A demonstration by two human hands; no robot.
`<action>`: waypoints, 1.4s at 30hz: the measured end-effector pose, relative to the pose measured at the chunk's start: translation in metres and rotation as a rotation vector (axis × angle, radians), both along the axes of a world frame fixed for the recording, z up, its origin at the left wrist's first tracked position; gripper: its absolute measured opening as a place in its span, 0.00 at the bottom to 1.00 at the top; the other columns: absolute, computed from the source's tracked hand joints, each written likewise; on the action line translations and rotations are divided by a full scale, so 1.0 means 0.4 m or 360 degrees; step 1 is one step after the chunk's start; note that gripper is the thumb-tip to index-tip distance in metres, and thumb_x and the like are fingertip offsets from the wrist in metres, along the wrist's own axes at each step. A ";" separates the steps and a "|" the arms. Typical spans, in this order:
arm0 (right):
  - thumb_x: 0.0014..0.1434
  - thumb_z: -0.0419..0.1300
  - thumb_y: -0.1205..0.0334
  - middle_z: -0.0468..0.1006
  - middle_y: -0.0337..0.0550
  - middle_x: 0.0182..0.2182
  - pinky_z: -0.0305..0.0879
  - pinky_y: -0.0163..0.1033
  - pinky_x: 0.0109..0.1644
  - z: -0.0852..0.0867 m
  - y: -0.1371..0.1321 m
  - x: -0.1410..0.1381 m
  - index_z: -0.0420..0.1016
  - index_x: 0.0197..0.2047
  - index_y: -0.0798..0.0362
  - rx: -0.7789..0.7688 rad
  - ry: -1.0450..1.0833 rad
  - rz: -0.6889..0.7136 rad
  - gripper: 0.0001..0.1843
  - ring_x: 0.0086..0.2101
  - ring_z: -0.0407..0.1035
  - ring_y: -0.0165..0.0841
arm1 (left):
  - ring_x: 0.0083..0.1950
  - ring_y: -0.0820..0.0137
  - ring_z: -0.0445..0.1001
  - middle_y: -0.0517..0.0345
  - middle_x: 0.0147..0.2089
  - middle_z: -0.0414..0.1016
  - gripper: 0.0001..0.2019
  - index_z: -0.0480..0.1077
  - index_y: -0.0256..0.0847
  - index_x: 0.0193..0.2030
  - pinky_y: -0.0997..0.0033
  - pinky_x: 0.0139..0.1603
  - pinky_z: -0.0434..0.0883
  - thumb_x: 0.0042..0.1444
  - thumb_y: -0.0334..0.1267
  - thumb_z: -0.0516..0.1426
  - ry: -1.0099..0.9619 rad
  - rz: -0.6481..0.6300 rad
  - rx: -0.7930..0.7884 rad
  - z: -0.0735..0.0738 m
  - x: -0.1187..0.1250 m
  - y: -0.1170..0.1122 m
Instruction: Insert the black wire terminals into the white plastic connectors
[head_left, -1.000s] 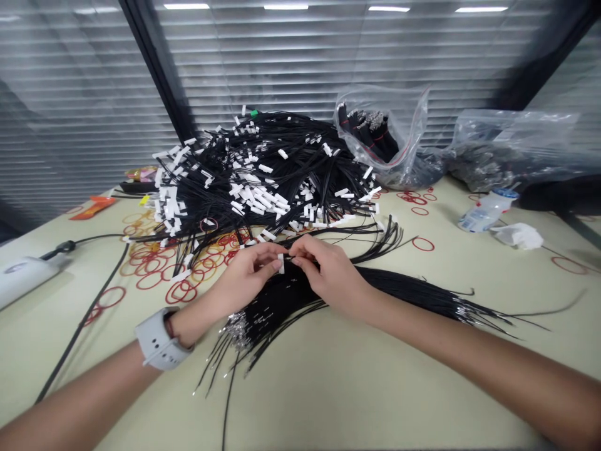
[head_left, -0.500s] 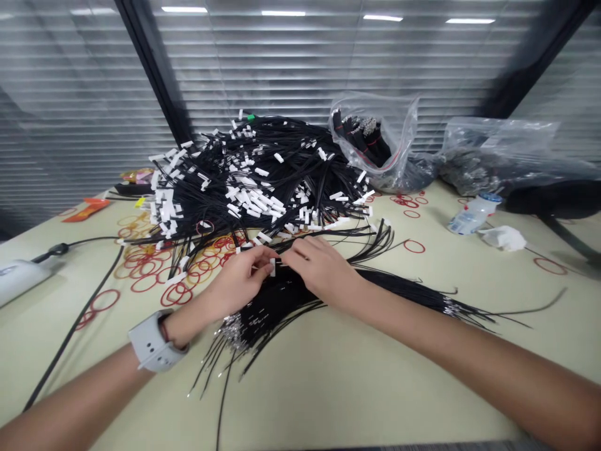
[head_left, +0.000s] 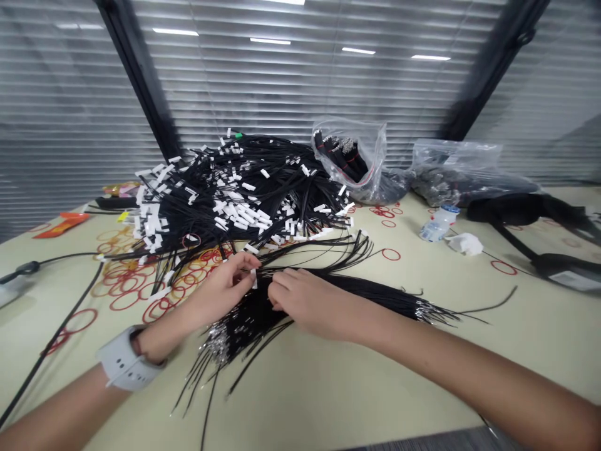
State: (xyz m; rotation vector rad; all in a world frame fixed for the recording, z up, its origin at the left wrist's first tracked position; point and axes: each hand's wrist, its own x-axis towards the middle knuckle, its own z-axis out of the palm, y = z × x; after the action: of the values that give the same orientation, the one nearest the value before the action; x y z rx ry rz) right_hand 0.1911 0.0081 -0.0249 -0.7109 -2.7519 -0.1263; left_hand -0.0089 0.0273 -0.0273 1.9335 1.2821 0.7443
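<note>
My left hand (head_left: 225, 288) pinches a small white label (head_left: 254, 279) between thumb and fingers, above a bundle of thin black cables (head_left: 375, 285). Just to its right, my right hand (head_left: 300, 299) is closed with its fingers curled down over the same bundle. Whatever those fingers grip is hidden. Silvery tips (head_left: 218, 343) show at the bundle's left end, where several cables fan out toward me. Behind both hands rises a large pile of black cables (head_left: 282, 181) carrying many white labels.
Red and yellow rubber bands (head_left: 126, 285) lie scattered at the left. An open plastic bag (head_left: 375, 150) of tied cables stands at the back, beside another bag (head_left: 462, 181). Toward the right are a small bottle (head_left: 439, 224), a crumpled tissue (head_left: 466, 243) and a black strapped object (head_left: 504, 210).
The fingertips, close together before, are now slightly apart, and my right hand sits lower over the bundle. The label stays in my left fingers. The whole view has shifted.
</note>
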 end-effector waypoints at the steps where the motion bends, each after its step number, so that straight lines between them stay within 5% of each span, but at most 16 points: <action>1: 0.58 0.50 0.76 0.71 0.46 0.34 0.59 0.38 0.37 -0.002 0.000 0.001 0.67 0.35 0.58 -0.0050 0.0042 -0.0049 0.08 0.33 0.61 0.32 | 0.35 0.70 0.67 0.58 0.37 0.69 0.08 0.62 0.41 0.43 0.68 0.35 0.65 0.57 0.40 0.51 -0.0010 -0.0024 -0.0018 0.001 -0.004 0.002; 7: 0.61 0.49 0.72 0.75 0.42 0.35 0.60 0.35 0.38 -0.010 0.023 0.001 0.72 0.39 0.56 -0.0511 0.0515 -0.0303 0.10 0.33 0.66 0.29 | 0.34 0.72 0.64 0.60 0.37 0.64 0.06 0.60 0.42 0.42 0.69 0.35 0.61 0.58 0.37 0.50 -0.0079 -0.0122 -0.0163 0.004 -0.023 0.011; 13: 0.55 0.57 0.66 0.75 0.37 0.26 0.56 0.34 0.32 -0.008 0.042 0.006 0.75 0.29 0.54 -0.0797 0.0796 -0.0588 0.06 0.27 0.65 0.27 | 0.35 0.72 0.63 0.62 0.34 0.62 0.04 0.59 0.42 0.39 0.70 0.34 0.61 0.57 0.35 0.51 -0.0188 -0.0093 -0.0233 0.006 -0.021 0.007; 42: 0.57 0.54 0.65 0.69 0.35 0.22 0.49 0.33 0.28 -0.016 0.019 -0.009 0.67 0.25 0.54 -0.0542 0.0876 -0.0785 0.09 0.22 0.57 0.25 | 0.32 0.75 0.64 0.64 0.33 0.62 0.05 0.59 0.42 0.37 0.74 0.32 0.60 0.55 0.33 0.54 -0.0353 -0.0167 -0.0254 -0.016 -0.014 0.011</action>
State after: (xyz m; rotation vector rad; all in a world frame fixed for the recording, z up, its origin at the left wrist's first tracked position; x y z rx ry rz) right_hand 0.1876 0.0159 -0.0314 -1.2822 -2.0481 0.3876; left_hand -0.0144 0.0318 -0.0337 1.7235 1.0645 0.7560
